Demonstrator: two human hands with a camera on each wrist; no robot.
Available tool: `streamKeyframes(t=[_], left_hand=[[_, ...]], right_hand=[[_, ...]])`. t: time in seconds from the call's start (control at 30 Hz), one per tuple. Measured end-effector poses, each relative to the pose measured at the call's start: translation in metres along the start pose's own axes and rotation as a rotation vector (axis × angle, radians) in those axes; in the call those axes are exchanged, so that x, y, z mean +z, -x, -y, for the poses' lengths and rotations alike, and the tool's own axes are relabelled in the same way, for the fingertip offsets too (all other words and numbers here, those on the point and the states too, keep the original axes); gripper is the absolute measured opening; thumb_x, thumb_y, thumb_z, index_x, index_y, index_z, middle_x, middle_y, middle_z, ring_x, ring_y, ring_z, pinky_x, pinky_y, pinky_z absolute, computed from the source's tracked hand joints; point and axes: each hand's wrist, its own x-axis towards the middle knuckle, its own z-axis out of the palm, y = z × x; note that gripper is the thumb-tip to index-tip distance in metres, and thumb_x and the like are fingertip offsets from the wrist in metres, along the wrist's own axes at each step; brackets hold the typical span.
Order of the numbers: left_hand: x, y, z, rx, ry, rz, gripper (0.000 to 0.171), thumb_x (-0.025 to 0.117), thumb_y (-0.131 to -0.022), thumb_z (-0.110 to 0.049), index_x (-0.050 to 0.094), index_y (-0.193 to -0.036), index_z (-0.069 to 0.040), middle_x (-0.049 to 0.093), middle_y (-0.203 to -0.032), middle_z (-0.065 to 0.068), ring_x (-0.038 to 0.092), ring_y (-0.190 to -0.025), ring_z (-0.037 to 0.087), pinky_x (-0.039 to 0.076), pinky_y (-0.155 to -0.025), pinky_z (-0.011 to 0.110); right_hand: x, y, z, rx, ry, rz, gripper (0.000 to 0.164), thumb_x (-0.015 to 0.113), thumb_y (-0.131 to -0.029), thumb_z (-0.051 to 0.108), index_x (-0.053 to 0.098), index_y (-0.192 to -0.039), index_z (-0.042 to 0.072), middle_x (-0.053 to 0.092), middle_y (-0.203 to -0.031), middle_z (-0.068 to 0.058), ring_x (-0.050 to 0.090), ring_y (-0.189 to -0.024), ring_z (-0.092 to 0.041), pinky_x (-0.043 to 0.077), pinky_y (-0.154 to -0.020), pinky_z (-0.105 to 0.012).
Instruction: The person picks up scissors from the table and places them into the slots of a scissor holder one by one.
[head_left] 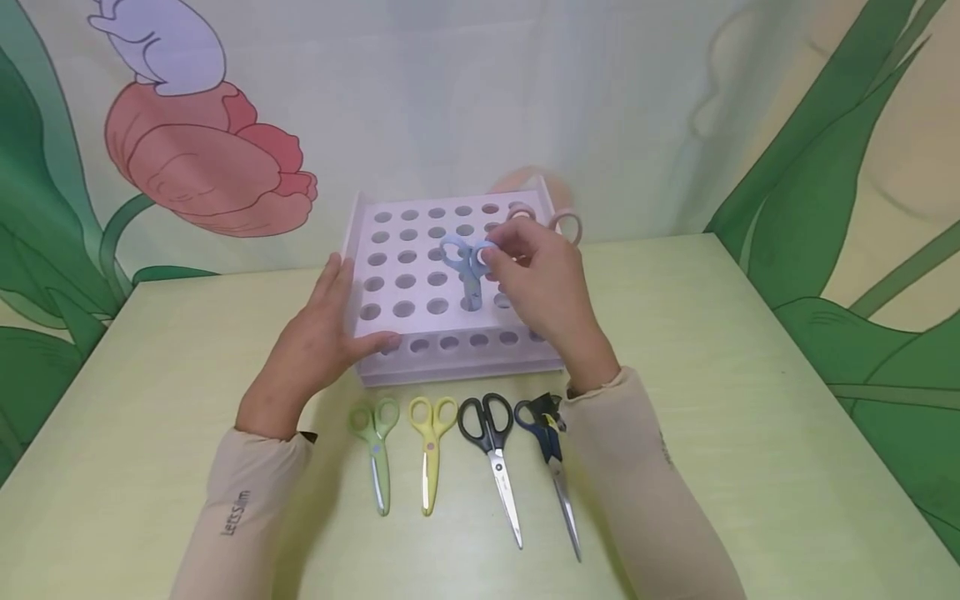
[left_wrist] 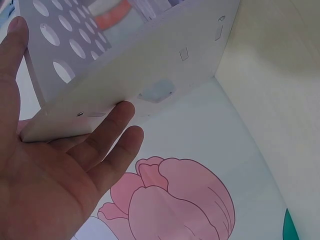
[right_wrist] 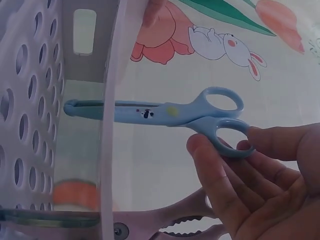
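A white rack (head_left: 420,293) with rows of round holes stands on the table before me. My left hand (head_left: 311,333) lies along its left side, straight fingers touching the side panel (left_wrist: 165,75) and the thumb reaching across the front. With thumb and fingertips my right hand (head_left: 551,279) pinches one handle loop of light blue scissors (right_wrist: 170,112). Their blade points down at the rack's top, and in the right wrist view its tip shows past the perforated panel's edge. Pink scissors (right_wrist: 135,225) stand in the rack at the far right, partly hidden by my right hand.
Along the rack's front lie green scissors (head_left: 378,467), yellow scissors (head_left: 430,467), black-handled scissors (head_left: 504,492) and dark blue-handled scissors (head_left: 564,500), blades toward me. A printed curtain (head_left: 450,100) hangs behind the pale green table (head_left: 750,400).
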Motion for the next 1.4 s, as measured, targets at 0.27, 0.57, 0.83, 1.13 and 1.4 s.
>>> streamKeyframes(t=[0.27, 0.57, 0.83, 1.13, 1.4], left_hand=[[-0.001, 0.001, 0.001, -0.009, 0.006, 0.000, 0.120, 0.076, -0.083, -0.060, -0.001, -0.164, -0.015, -0.009, -0.169, 0.006, 0.037, -0.138, 0.048, 0.033, -0.108, 0.059], [-0.003, 0.001, 0.000, -0.024, -0.009, 0.008, 0.121, 0.077, -0.083, -0.058, -0.003, -0.163, -0.015, -0.009, -0.169, 0.007, 0.033, -0.140, 0.048, 0.032, -0.110, 0.060], [-0.002, 0.000, 0.001, -0.029, 0.001, 0.011, 0.121, 0.077, -0.083, -0.058, -0.003, -0.163, -0.017, -0.010, -0.169, 0.005, 0.031, -0.142, 0.046, 0.030, -0.111, 0.059], [-0.001, -0.001, 0.000, -0.037, 0.013, 0.015, 0.121, 0.077, -0.083, -0.059, -0.004, -0.163, -0.020, -0.012, -0.168, 0.002, 0.030, -0.143, 0.045, 0.030, -0.112, 0.059], [0.000, -0.001, -0.001, -0.044, 0.013, 0.019, 0.120, 0.078, -0.084, -0.055, -0.004, -0.164, -0.020, -0.012, -0.168, 0.001, 0.030, -0.143, 0.045, 0.029, -0.112, 0.059]], right_hand=[[0.000, 0.000, 0.003, 0.030, 0.179, 0.053, 0.019, 0.067, -0.098, 0.017, 0.071, -0.114, 0.008, 0.072, -0.114, -0.005, 0.067, -0.099, -0.023, 0.051, -0.090, -0.036], [-0.011, 0.003, 0.003, 0.026, 0.169, 0.219, 0.023, 0.065, -0.100, 0.020, 0.070, -0.119, 0.008, 0.071, -0.109, -0.004, 0.065, -0.094, -0.022, 0.053, -0.079, -0.036], [-0.029, 0.008, -0.007, -0.029, 0.057, 0.405, 0.020, 0.066, -0.097, 0.013, 0.071, -0.114, 0.005, 0.072, -0.096, -0.007, 0.068, -0.076, -0.024, 0.056, -0.069, -0.041], [-0.038, 0.011, -0.014, -0.078, 0.116, 0.687, 0.022, 0.065, -0.098, 0.011, 0.071, -0.118, 0.005, 0.068, -0.087, -0.005, 0.062, -0.080, -0.023, 0.051, -0.074, -0.038], [-0.036, 0.013, -0.020, -0.132, 0.131, 0.755, 0.019, 0.064, -0.098, 0.011, 0.073, -0.115, 0.009, 0.067, -0.084, -0.004, 0.059, -0.077, -0.022, 0.050, -0.071, -0.037]])
